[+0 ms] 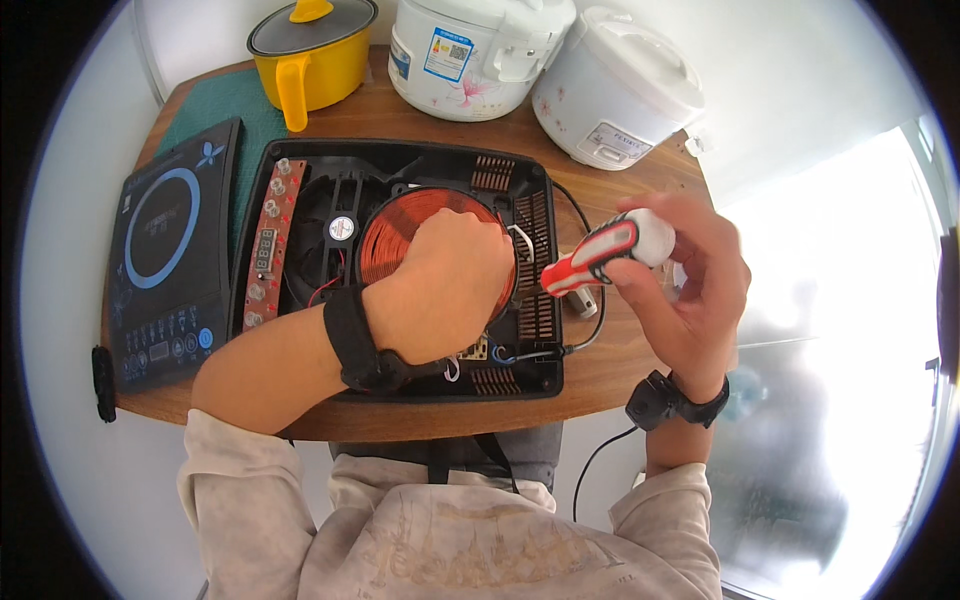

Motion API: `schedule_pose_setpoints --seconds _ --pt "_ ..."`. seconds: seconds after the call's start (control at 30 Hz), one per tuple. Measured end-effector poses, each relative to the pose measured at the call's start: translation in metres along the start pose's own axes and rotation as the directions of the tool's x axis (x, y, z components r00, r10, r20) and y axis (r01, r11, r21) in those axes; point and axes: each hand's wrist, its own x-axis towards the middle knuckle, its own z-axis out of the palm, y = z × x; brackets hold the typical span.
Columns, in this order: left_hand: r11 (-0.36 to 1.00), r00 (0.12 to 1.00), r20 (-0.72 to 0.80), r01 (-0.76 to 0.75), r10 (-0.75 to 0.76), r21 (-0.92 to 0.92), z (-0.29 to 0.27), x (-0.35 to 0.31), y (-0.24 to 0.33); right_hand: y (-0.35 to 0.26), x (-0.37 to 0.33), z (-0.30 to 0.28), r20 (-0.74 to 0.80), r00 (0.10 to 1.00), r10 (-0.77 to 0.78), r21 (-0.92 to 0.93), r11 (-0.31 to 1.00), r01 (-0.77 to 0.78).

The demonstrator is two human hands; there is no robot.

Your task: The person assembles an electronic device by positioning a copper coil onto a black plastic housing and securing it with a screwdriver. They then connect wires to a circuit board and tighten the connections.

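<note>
In front of me lies the opened black lower housing [400, 150] of an induction cooker, with a round copper coil [385, 240] inside. Over the coil's right half rests my left hand [445, 280], its fingers curled; the fingertips and whatever they hold are hidden beneath it. My right hand [700, 285] grips a screwdriver [610, 250] by its red, white and black handle. The screwdriver slants down to the left, its tip end close to the coil's right edge near my left hand. A red display circuit board [272, 235] runs along the housing's left side, beside a black fan [325, 190].
The cooker's black glass top [165, 260] leans at the left on a green mat [205, 105]. Behind stand a yellow pot [320, 75] and two white rice cookers [465, 85], [615, 95]. A power cord [600, 320] loops over the wooden table [625, 370] at the housing's right.
</note>
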Motion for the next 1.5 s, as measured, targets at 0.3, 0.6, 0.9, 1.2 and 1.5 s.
schedule_pose_setpoints --seconds 0.3,0.6,0.9,1.2,1.5 --pt "1.0 1.0 0.011 -0.02 0.02 -0.005 0.003 0.002 -0.002 -0.011 0.013 -0.005 0.055 0.991 -0.122 -0.062 0.99 0.126" --pt "0.999 0.999 0.034 -0.016 0.017 -0.04 0.001 0.002 -0.003 -0.01 0.011 -0.005 0.126 0.991 -0.052 -0.21 0.975 0.078" --pt "1.0 1.0 -0.022 -0.019 0.018 -0.013 0.007 0.002 -0.005 -0.022 0.01 0.005 0.102 0.991 0.087 -0.242 0.968 -0.06" --pt "1.0 1.0 0.024 -0.006 0.006 0.005 0.001 0.004 -0.001 0.0 0.015 0.013 0.017 0.999 0.042 0.016 0.999 -0.043" --pt "1.0 1.0 0.017 -0.005 0.005 0.018 0.002 0.003 -0.001 -0.001 0.021 -0.008 0.167 0.984 -0.056 -0.018 0.998 0.06"
